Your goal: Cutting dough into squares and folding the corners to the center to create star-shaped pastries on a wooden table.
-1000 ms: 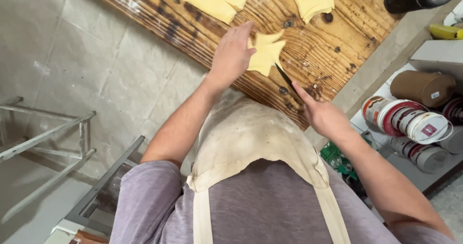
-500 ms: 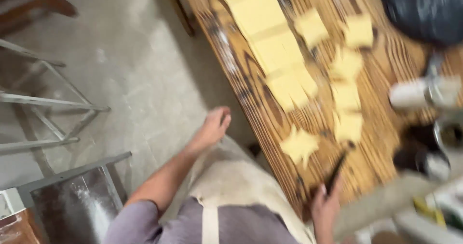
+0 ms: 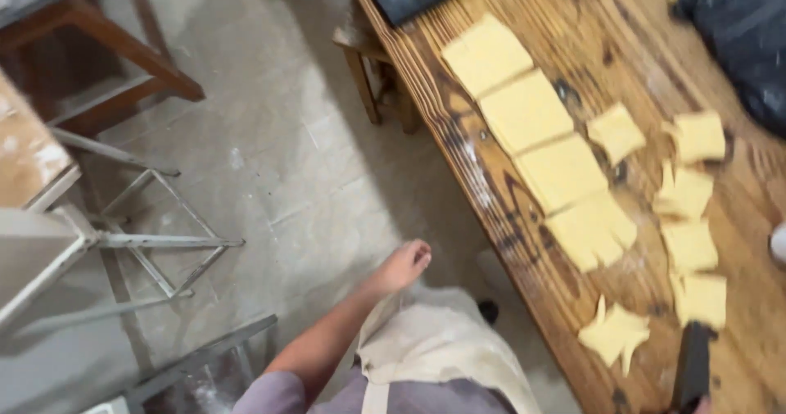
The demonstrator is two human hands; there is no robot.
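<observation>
My left hand (image 3: 401, 265) hangs off the table's side over the tiled floor, fingers loose, holding nothing. Only a sliver of my right hand (image 3: 702, 403) shows at the bottom edge, gripping a dark knife (image 3: 692, 363) that lies over the wooden table (image 3: 458, 135). A star-cut yellow dough piece (image 3: 614, 332) sits just left of the blade. Larger flat dough squares (image 3: 524, 111) run in a line along the table's near edge. Smaller folded dough pieces (image 3: 689, 246) form a column to their right.
Black plastic bags (image 3: 737, 29) lie at the table's far end. A wooden stool (image 3: 364, 49) stands against the table. Metal folding frames (image 3: 155, 242) and a wooden stand (image 3: 106, 45) occupy the floor on the left. A cream apron (image 3: 434, 348) hangs in front of me.
My left hand lifted off the star-cut dough and swung away from the table to my side. The view turned left along the table. My right hand kept the knife.
</observation>
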